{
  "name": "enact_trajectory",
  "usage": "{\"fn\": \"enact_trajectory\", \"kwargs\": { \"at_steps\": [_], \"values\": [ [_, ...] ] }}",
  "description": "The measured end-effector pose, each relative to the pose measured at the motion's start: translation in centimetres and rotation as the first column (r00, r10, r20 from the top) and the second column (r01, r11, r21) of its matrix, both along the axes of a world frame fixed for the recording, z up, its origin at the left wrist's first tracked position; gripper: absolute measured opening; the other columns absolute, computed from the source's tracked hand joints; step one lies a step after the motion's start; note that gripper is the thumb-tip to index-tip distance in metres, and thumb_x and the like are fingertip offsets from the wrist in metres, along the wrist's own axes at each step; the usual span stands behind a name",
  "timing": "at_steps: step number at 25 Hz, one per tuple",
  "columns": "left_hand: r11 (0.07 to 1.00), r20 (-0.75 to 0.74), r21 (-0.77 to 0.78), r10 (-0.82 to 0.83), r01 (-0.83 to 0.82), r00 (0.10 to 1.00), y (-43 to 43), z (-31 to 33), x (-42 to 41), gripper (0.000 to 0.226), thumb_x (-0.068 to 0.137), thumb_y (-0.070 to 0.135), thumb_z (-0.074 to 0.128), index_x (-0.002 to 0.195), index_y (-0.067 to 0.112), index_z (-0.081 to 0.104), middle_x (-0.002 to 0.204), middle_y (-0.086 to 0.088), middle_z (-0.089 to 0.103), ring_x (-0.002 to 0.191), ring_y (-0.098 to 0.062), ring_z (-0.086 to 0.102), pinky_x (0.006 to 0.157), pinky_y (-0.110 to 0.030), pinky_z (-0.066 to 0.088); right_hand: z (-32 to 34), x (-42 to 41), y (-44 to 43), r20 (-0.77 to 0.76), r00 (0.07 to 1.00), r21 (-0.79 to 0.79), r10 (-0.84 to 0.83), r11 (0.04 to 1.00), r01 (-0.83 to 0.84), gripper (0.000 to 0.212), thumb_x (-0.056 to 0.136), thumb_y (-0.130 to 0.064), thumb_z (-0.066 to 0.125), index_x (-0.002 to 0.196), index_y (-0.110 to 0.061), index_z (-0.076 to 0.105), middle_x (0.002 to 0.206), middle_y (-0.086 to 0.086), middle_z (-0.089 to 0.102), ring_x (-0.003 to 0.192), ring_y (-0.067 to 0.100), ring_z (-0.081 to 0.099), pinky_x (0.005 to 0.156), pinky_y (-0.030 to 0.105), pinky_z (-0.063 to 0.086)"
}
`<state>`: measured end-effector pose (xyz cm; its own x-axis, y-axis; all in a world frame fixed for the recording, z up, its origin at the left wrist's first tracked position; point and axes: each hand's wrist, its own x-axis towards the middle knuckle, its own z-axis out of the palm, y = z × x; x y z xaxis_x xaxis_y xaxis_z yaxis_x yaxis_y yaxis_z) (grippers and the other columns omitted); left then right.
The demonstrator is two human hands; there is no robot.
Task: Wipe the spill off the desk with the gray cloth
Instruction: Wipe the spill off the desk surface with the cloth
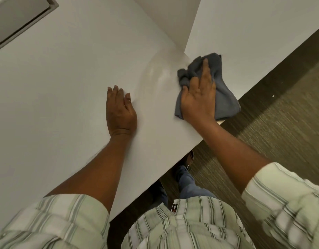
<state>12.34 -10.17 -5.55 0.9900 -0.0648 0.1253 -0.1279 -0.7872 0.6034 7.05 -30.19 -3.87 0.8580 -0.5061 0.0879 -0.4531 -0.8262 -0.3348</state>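
The gray cloth [225, 97] lies bunched on the white desk [56, 87] near its front edge. My right hand [198, 97] presses flat on top of the cloth, fingers spread and partly gripping its folds. A faint wet sheen, the spill [155, 74], shows on the desk just left of the cloth. My left hand [120, 112] rests palm down on the bare desk, left of the sheen, fingers together and holding nothing.
A white upright divider panel [182, 22] meets the desk behind the cloth, with another white surface [254, 33] to its right. A recessed gray frame [20, 18] sits at the top left. Dark wood-grain floor [281, 132] lies right of the desk edge.
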Motion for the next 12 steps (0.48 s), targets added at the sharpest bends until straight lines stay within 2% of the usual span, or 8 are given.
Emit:
{"fn": "enact_trajectory", "kwargs": {
  "at_steps": [2, 5, 7, 10, 12],
  "values": [
    [1.0, 0.002, 0.005, -0.004, 0.004, 1.0, 0.0, -0.1, 0.1, 0.041, 0.101, 0.022, 0.036, 0.126, -0.004, 0.055, 0.141, -0.018, 0.05, 0.141, -0.03, 0.034, 0.116, -0.034, 0.028, -0.2, -1.2, 0.4, 0.029, 0.999, -0.013, 0.02, 1.0, -0.02, 0.022, 0.093, -0.027, 0.048, 0.095, -0.005, 0.055, 0.156, 0.02, 0.024, 0.141, 0.038, 0.028, 0.114, 0.051, 0.025],
    [0.999, -0.01, -0.025, 0.02, -0.021, 1.0, -0.2, 0.0, 0.0, 0.043, 0.101, 0.022, 0.032, 0.13, -0.002, 0.053, 0.142, -0.017, 0.05, 0.141, -0.029, 0.034, 0.117, -0.031, 0.026, 0.0, 1.2, 0.7, -0.002, 0.987, -0.026, 0.163, 0.986, -0.163, 0.037, 0.096, -0.043, 0.045, 0.102, -0.008, 0.056, 0.154, 0.016, 0.032, 0.139, 0.036, 0.032, 0.114, 0.051, 0.023],
    [0.996, 0.002, -0.07, 0.059, -0.059, 0.998, -0.1, 0.0, 0.0, 0.044, 0.101, 0.021, 0.031, 0.133, -0.003, 0.049, 0.142, -0.018, 0.049, 0.14, -0.029, 0.035, 0.116, -0.029, 0.024, 0.2, 4.2, 0.5, 0.06, 0.989, 0.032, 0.137, 0.99, -0.139, 0.036, 0.096, -0.042, 0.046, 0.1, -0.01, 0.06, 0.149, 0.013, 0.042, 0.131, 0.033, 0.041, 0.109, 0.049, 0.028],
    [0.984, 0.055, -0.094, 0.154, -0.148, 0.987, 0.3, 0.2, 0.1, 0.042, 0.1, 0.016, 0.032, 0.131, -0.006, 0.049, 0.137, -0.022, 0.052, 0.137, -0.035, 0.039, 0.118, -0.037, 0.024, 0.3, 6.6, 0.2, 0.206, 0.976, 0.07, 0.069, 0.994, -0.085, 0.028, 0.091, -0.032, 0.053, 0.091, -0.007, 0.066, 0.13, 0.01, 0.059, 0.113, 0.03, 0.054, 0.096, 0.042, 0.037],
    [0.985, 0.045, -0.086, 0.151, -0.147, 0.988, 0.2, 0.1, 0.2, 0.041, 0.1, 0.017, 0.033, 0.128, -0.006, 0.052, 0.135, -0.022, 0.055, 0.135, -0.037, 0.041, 0.117, -0.043, 0.027, 0.2, 6.3, 0.9, 0.228, 0.96, 0.055, 0.162, 0.982, -0.179, 0.026, 0.086, -0.024, 0.055, 0.104, -0.007, 0.064, 0.124, 0.009, 0.061, 0.107, 0.029, 0.056, 0.093, 0.042, 0.04]
  ]
}}
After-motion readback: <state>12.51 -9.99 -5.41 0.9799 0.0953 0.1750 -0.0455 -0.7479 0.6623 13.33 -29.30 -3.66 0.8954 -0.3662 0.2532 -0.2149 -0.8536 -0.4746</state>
